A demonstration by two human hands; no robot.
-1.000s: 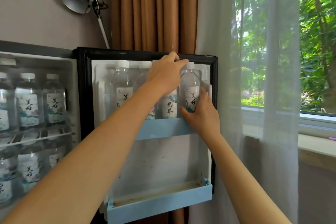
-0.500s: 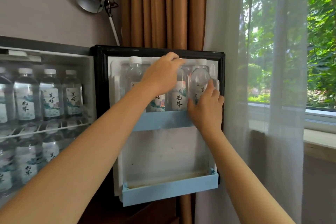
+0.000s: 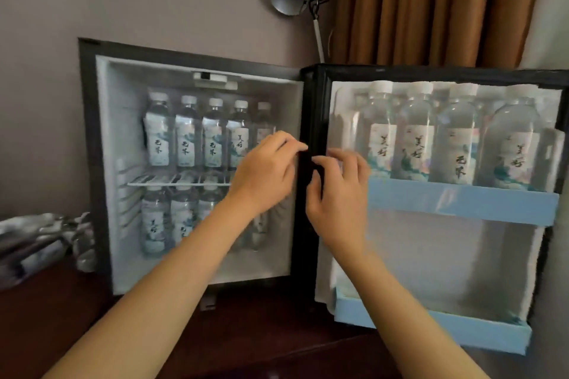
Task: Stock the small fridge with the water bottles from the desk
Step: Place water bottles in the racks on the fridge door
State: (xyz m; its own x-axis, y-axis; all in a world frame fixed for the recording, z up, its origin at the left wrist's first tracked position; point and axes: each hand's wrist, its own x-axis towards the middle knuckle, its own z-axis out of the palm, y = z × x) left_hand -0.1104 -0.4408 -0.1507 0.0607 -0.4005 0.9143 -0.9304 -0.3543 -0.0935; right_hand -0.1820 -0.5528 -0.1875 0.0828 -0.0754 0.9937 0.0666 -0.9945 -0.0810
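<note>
Withdrawn leftward from door bottles [image 3: 412, 138], left hand [image 3: 264, 175] and right hand [image 3: 338, 194] curl loosely, empty

Lower-shelf bottles [image 3: 154, 221]: right part of the row is hidden behind the left forearm.
Fifth upper-shelf bottle [image 3: 264, 118]: label covered by the left hand [image 3: 264, 172].
Right hand [image 3: 335, 194]: fingertips motion-blurred.
Fridge door [image 3: 431, 74]: right edge cut off.
Crumpled bundle [image 3: 34, 237]: blurred, cut by the left edge.

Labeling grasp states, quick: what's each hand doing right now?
Left hand: open, fingers loosely curled, holding nothing.
Right hand: open, fingers loosely curled, holding nothing.
</note>
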